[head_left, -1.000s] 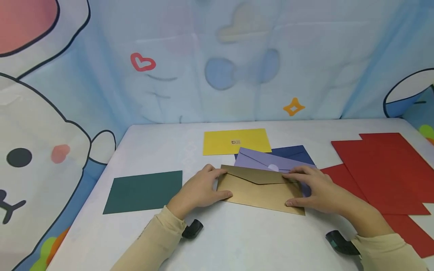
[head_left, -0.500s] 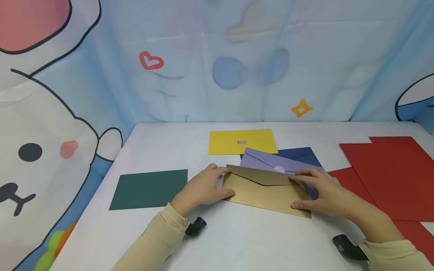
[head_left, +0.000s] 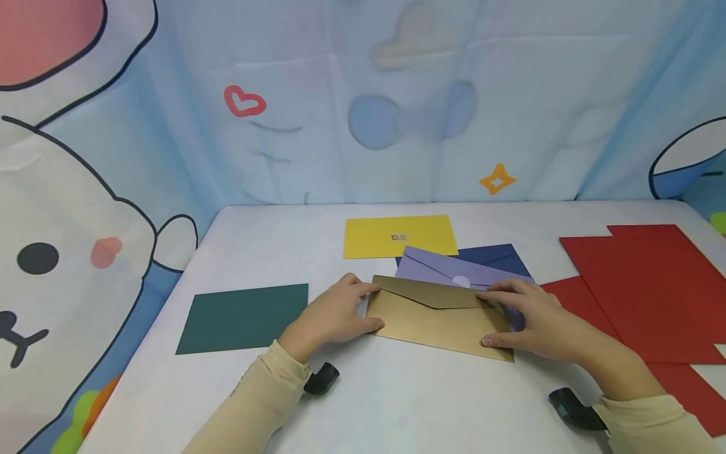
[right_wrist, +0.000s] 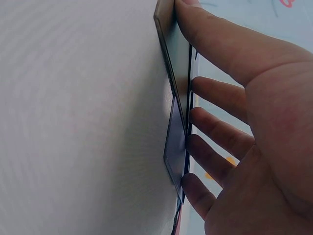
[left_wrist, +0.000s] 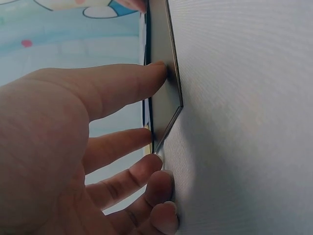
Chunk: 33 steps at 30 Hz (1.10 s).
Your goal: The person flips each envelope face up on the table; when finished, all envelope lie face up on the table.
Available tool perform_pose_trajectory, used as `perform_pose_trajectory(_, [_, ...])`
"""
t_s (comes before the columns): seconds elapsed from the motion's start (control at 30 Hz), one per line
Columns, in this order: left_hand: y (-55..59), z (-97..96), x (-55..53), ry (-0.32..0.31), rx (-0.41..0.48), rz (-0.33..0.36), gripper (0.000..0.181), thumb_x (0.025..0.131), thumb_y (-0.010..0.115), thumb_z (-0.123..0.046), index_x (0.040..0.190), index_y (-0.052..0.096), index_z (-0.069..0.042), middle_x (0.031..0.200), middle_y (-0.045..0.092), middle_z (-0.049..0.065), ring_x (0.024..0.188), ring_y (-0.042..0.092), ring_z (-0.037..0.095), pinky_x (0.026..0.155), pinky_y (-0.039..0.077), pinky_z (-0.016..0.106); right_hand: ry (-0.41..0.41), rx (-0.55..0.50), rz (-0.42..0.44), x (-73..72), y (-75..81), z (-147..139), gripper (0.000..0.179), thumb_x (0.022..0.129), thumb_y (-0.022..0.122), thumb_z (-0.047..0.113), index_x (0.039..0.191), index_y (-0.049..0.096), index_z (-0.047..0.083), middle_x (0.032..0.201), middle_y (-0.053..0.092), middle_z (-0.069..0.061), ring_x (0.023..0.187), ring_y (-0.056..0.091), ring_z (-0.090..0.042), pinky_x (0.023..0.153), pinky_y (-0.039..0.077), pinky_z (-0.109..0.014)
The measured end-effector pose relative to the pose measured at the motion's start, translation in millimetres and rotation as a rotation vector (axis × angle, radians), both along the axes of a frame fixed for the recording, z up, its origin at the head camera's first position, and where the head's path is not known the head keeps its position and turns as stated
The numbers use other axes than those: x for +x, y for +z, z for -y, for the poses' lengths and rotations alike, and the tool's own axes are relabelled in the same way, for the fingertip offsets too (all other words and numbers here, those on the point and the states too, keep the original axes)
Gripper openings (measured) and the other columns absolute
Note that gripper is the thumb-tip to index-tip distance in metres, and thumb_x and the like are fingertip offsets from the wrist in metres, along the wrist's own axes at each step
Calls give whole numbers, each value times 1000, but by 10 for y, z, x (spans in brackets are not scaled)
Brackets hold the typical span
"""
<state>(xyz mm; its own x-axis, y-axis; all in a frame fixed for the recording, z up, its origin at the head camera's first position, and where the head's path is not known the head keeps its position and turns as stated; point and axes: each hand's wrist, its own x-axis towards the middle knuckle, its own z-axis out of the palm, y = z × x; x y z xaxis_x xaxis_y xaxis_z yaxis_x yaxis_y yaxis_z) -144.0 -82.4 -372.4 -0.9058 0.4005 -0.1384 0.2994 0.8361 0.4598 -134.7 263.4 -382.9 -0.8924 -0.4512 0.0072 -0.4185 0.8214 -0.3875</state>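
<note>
A gold envelope (head_left: 437, 325) with its pointed flap uppermost lies flat at the middle of the white table. At its left end, my left hand (head_left: 334, 312) touches it with thumb and index fingertip; the other fingers rest at the edge and on the table in the left wrist view. My right hand (head_left: 530, 315) has its thumb on the envelope's right part and the index fingertip on the flap. In the right wrist view its fingers (right_wrist: 220, 98) are extended, some touching the purple envelope (right_wrist: 175, 142) underneath. That purple envelope is partly covered by the gold one.
Behind are a dark blue envelope (head_left: 499, 255), mostly covered, and a yellow envelope (head_left: 399, 233) with a small printed mark. A dark green envelope (head_left: 244, 318) lies left of my left hand. Several overlapping red envelopes (head_left: 641, 290) lie at the right. A patterned cloth (head_left: 317, 157) hangs behind the table (head_left: 272, 246).
The head view shifts slightly right and back left. Both hands stay at the gold envelope, which keeps its place on the table.
</note>
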Motion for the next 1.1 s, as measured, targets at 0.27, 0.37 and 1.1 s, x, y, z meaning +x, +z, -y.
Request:
perform_pose_trajectory(0.27, [40, 19, 10, -21, 17, 11, 60, 89, 76, -41, 141, 60, -19, 123, 54, 3, 103, 57, 16, 87, 49, 34, -10, 1, 2, 19, 12, 5, 81, 74, 86, 53, 137, 63, 8, 135, 49, -19, 128, 39, -42, 95, 31, -72])
perform_pose_trajectory(0.37, [88, 74, 3, -35, 49, 33, 59, 88, 78, -39, 140, 60, -18, 123, 56, 4, 99, 57, 17, 83, 49, 35, -5, -3, 4, 23, 19, 2, 81, 74, 86, 53, 137, 63, 8, 135, 49, -18, 127, 39, -42, 95, 32, -72])
perform_pose_trajectory(1.1, [183, 1119, 34, -52, 88, 77, 102, 69, 94, -39, 154, 42, -20, 156, 34, 12, 142, 29, 35, 106, 37, 59, 5, -14, 1, 13, 10, -8, 81, 74, 84, 56, 136, 64, 7, 133, 50, -17, 127, 39, -40, 94, 31, -69])
